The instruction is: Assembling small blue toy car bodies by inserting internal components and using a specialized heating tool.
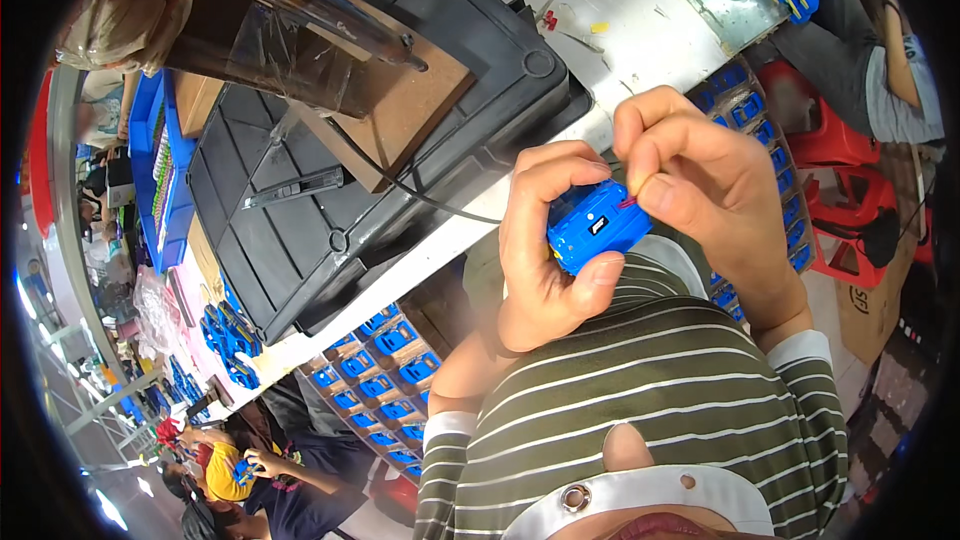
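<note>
The casing, blue and rounded, sits right of centre in the frame, in the left hand, whose fingers are clamped round its far side with the thumb along its lower edge; most of its left end and underside are hidden by that grip. At the casing's upper right, the thumb and forefinger of the right hand are pinched together on a red bit, largely covered, so how far it goes into the casing cannot be told. The hands block part of the tray at lower centre, its cells filled with blue parts; more show behind the right wrist. At upper left, a machine is cut by the dark rim and blurred by clear film, its foot over a board on a black lid. A cable runs behind the left hand, its end out of sight. At lower left, a co-worker's hand is beside a small blue object, too small to make out. The casing's face bears a dark patch with a white mark, too tiny to read; at right, a carton carries large dark printed characters, turned sideways and partly readable.
</note>
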`<action>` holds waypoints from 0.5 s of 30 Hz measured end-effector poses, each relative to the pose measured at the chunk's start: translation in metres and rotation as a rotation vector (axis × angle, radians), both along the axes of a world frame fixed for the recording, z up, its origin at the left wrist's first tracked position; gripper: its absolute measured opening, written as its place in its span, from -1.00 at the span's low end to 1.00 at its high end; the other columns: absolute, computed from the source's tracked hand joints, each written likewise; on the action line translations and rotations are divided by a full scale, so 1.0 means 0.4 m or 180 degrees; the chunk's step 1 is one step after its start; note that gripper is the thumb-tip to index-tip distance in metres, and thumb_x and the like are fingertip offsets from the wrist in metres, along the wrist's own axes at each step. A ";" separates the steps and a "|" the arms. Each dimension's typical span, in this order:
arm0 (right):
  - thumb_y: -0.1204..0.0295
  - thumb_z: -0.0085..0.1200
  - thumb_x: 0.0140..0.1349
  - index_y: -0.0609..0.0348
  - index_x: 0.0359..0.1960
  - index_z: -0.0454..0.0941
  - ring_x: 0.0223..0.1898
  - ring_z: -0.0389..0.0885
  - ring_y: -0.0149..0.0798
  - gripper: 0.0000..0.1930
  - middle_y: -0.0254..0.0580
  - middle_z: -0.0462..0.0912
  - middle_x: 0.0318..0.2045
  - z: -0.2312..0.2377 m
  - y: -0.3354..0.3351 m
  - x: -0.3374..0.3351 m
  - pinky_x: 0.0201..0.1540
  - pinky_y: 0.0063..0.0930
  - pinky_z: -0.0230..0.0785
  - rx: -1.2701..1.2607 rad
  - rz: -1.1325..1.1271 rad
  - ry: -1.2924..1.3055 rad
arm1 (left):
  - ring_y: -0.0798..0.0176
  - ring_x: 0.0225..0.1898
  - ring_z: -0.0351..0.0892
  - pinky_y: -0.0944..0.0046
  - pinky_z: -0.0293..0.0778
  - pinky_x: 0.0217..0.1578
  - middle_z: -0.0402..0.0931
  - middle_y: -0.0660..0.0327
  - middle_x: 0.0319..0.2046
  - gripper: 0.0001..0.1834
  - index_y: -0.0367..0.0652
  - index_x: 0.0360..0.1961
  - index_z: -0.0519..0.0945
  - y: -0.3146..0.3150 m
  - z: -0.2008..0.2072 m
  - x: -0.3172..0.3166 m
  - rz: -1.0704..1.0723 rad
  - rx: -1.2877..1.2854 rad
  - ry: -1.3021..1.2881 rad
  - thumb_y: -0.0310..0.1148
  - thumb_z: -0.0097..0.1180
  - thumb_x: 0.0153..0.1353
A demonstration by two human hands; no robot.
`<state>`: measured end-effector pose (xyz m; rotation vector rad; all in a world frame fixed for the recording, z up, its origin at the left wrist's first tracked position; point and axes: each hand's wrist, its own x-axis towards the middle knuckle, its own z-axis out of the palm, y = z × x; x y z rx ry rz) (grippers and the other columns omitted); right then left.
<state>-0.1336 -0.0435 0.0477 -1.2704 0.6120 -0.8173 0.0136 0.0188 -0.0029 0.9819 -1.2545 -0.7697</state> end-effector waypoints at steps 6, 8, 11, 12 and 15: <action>0.50 0.02 0.22 0.30 -0.32 0.48 -0.16 0.40 -0.50 -0.90 -0.23 0.40 -0.12 -0.010 0.008 0.002 -0.09 -0.62 0.28 0.0257 0.0040 0.0056 | 0.11 -0.15 0.41 0.20 0.35 -0.10 0.36 -0.04 -0.14 -0.46 -0.31 -0.10 0.39 -0.005 -0.005 0.000 0.0059 -0.0162 -0.0381 -0.12 0.20 0.03; 0.52 0.00 0.22 0.28 -0.31 0.45 -0.16 0.39 -0.51 -0.92 -0.26 0.40 -0.13 -0.016 0.007 0.007 -0.08 -0.62 0.28 0.0260 0.0198 0.0138 | 0.09 -0.14 0.41 0.18 0.36 -0.10 0.37 -0.04 -0.14 -0.47 -0.30 -0.10 0.40 0.013 -0.010 -0.008 0.0142 -0.0045 -0.0199 -0.13 0.20 0.02; 0.52 -0.02 0.22 0.27 -0.27 0.43 -0.14 0.39 -0.52 -0.91 -0.25 0.40 -0.14 -0.022 0.015 0.001 -0.05 -0.60 0.28 0.0479 0.0061 0.0023 | 0.07 -0.19 0.43 0.18 0.38 -0.18 0.40 -0.02 -0.18 -0.47 -0.28 -0.14 0.43 0.002 0.002 0.001 0.0182 -0.0155 -0.0616 -0.11 0.24 -0.03; 0.53 -0.02 0.23 0.26 -0.25 0.41 -0.13 0.39 -0.51 -0.90 -0.25 0.40 -0.14 -0.019 0.015 -0.003 -0.03 -0.58 0.29 0.0402 0.0052 0.0055 | 0.07 -0.20 0.44 0.19 0.38 -0.19 0.41 -0.02 -0.19 -0.47 -0.27 -0.14 0.43 0.001 -0.002 -0.005 0.0256 -0.0204 -0.0683 -0.11 0.25 -0.04; 0.53 -0.01 0.23 0.27 -0.25 0.41 -0.14 0.40 -0.49 -0.90 -0.23 0.39 -0.12 -0.025 0.026 0.005 -0.04 -0.57 0.30 0.0421 -0.0066 -0.0110 | 0.06 -0.22 0.45 0.20 0.39 -0.20 0.42 -0.01 -0.20 -0.47 -0.26 -0.16 0.44 -0.001 -0.005 -0.009 0.0374 -0.0296 -0.0715 -0.10 0.26 -0.05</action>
